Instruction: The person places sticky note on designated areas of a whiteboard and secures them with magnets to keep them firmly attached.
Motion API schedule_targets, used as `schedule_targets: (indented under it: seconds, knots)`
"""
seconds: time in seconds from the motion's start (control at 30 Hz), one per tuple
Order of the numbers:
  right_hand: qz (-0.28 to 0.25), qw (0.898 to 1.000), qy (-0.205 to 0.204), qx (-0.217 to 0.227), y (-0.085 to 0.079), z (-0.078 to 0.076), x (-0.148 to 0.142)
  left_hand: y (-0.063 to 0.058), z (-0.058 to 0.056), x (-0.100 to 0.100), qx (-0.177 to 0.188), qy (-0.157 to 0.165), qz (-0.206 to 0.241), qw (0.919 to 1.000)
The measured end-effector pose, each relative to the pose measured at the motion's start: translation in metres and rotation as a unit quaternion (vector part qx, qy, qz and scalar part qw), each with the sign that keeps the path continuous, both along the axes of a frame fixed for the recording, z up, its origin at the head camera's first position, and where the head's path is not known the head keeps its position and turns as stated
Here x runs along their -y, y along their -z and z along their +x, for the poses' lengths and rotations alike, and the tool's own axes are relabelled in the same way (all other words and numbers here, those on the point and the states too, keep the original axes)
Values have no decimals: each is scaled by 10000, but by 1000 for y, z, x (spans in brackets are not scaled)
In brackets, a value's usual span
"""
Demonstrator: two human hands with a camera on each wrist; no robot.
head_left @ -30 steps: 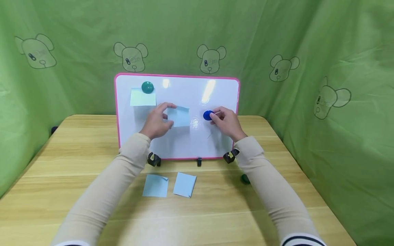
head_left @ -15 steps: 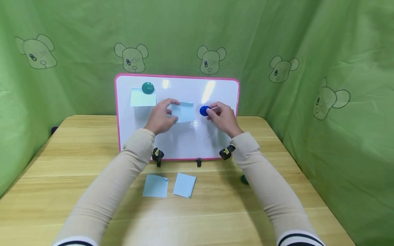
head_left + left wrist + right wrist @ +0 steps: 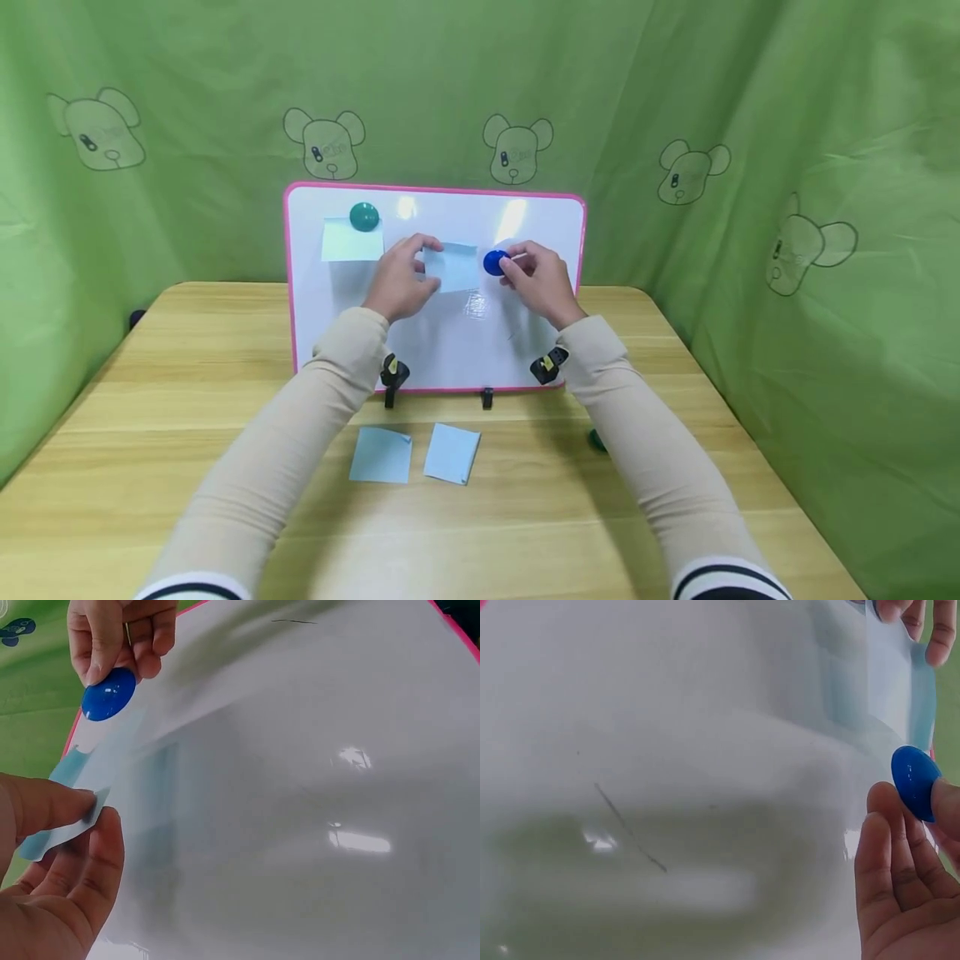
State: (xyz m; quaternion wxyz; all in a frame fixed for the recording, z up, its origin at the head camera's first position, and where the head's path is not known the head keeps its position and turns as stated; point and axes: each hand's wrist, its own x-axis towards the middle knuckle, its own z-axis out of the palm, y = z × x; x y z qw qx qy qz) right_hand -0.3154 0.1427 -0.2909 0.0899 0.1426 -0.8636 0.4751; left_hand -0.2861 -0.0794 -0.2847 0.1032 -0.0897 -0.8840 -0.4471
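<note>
Here, in pinch grips: pale-blue note point(image 3: 456, 268) in left hand point(image 3: 401, 279), blue magnet point(image 3: 493, 262) nearby in right hand point(image 3: 543, 283).

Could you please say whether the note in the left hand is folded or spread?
Spread: in the head view the note shows a broad face, its upper edge bent, and the left hand pinches it.

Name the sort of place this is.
Probably a draped-off tabletop workspace: green cloth printed with cartoon animal heads hangs behind and on both sides of a wooden table, where a pink-rimmed whiteboard stands.
</note>
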Motion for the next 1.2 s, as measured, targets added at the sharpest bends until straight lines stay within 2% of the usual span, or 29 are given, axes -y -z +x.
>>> schedule_targets:
  seconds: [0.37, 0.7, 1.2]
  knots:
    - [-91, 9999, -20, -53, -6, -2, 9, -8, -6, -6, 24, -78, 120, 9999]
    - [-151, 9995, -29, -291, -7, -7, 20, -8, -11, -5, -12, -100, 190, 9998]
    - [-231, 9986, 42, -476, -18, -15, 35, -15, -18, -6, -215, -241, 138, 9994]
